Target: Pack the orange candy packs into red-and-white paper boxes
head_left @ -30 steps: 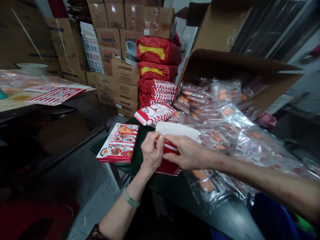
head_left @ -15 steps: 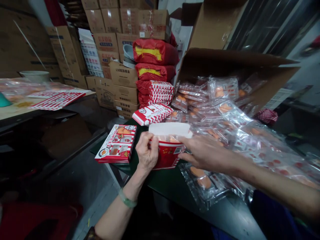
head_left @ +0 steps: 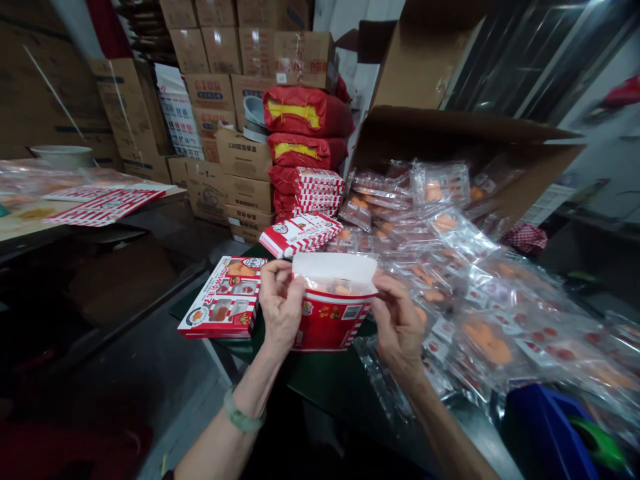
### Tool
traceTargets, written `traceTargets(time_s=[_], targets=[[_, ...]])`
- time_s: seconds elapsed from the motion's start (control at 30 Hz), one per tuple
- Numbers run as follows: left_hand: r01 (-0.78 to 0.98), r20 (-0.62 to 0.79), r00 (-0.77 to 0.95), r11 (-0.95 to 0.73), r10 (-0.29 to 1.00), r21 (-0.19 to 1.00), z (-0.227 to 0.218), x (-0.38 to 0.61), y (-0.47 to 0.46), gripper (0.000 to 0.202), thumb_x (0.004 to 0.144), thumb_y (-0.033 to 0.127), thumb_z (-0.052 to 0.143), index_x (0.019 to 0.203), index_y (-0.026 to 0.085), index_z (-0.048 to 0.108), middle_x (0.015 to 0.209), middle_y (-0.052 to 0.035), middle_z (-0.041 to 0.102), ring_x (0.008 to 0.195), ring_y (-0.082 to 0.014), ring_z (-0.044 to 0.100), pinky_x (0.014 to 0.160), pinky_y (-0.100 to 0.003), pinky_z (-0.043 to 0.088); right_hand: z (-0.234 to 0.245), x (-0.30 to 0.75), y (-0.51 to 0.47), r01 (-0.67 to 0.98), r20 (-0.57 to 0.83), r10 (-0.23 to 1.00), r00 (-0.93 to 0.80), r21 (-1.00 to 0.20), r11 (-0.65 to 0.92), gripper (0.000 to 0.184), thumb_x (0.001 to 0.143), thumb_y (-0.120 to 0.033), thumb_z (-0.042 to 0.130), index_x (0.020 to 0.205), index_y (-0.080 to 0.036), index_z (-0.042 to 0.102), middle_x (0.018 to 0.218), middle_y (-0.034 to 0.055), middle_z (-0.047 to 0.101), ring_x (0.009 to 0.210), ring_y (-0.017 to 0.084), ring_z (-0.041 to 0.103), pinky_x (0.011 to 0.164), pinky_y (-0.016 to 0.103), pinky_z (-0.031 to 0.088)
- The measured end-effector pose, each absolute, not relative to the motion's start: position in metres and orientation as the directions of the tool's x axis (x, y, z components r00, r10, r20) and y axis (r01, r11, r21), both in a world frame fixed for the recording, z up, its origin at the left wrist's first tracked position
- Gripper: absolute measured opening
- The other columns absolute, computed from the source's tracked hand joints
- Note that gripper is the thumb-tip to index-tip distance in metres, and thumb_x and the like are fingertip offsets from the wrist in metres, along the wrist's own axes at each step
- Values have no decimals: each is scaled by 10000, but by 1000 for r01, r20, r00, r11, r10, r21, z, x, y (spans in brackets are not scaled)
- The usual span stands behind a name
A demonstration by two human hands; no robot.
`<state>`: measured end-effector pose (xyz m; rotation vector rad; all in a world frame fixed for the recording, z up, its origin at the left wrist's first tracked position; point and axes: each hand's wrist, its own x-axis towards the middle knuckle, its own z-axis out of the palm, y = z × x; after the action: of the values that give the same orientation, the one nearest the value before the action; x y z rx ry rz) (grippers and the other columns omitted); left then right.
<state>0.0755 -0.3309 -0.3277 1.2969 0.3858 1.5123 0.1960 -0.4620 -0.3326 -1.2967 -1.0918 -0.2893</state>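
Observation:
I hold a red and white striped carton (head_left: pixel 331 321) upright over the dark green table (head_left: pixel 320 380), its white top flap standing open and a clear packet showing inside. My left hand (head_left: pixel 280 301) grips the carton's left edge, fingers closed. My right hand (head_left: pixel 400 323) pinches its right edge. A closed carton with windows (head_left: pixel 221 298) lies flat just left of my left hand. A bundle of flat striped cartons (head_left: pixel 299 233) rests behind the held one.
A heap of clear packets with orange pieces (head_left: pixel 450 267) spills from an open cardboard box (head_left: pixel 470 140) on the right. Red sacks (head_left: pixel 305 113) and stacked brown boxes (head_left: pixel 240 153) stand behind. A side table (head_left: pixel 30 223) at left carries flat striped sheets. A blue bin (head_left: pixel 545 427) sits lower right.
The carton has been tipped up from lying low to standing upright with its flap open. My right hand came off its top and moved to its right edge.

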Motion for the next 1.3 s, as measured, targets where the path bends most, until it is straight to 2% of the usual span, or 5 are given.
traceTargets(time_s=[0.13,0.37,0.63,1.0,1.3], targets=[[-602,321,378,-32,868,797,-318,78,-325,320,680,240,680,977,185,572,710,21,635,554,-103,562,583,-220,455,-339,197,-436,609,756,307,578,-650,454,26,843,-198,581,866,-192,592,1024,59,537,997,162,551,866,334,455],[-703,541,319,-189,778,685,-319,78,-313,51,692,178,629,718,161,670,818,-52,685,812,-185,631,763,-303,481,-327,195,-430,31,494,529,691,-751,660,237,778,-168,572,983,-286,596,899,-12,616,832,136,577,745,286,463],[-568,548,357,-290,756,770,-326,77,-318,156,733,251,722,781,171,597,908,-51,690,836,-163,635,750,-269,483,-318,203,-439,-22,433,668,605,-830,558,255,765,-443,602,736,-197,663,1020,66,638,950,214,597,780,353,497],[-375,480,371,-344,795,861,-315,74,-318,162,754,323,712,757,162,696,702,-6,669,607,-103,569,567,-200,447,-308,202,-441,415,460,638,617,-879,233,153,797,-356,656,841,-216,700,819,11,686,713,146,620,646,270,497],[-485,520,268,-352,811,800,-314,83,-321,113,726,293,745,742,189,704,675,8,668,580,-97,564,565,-218,465,-307,199,-442,351,472,634,612,-881,318,114,828,-331,631,825,-225,674,735,2,675,616,155,617,560,284,486]])
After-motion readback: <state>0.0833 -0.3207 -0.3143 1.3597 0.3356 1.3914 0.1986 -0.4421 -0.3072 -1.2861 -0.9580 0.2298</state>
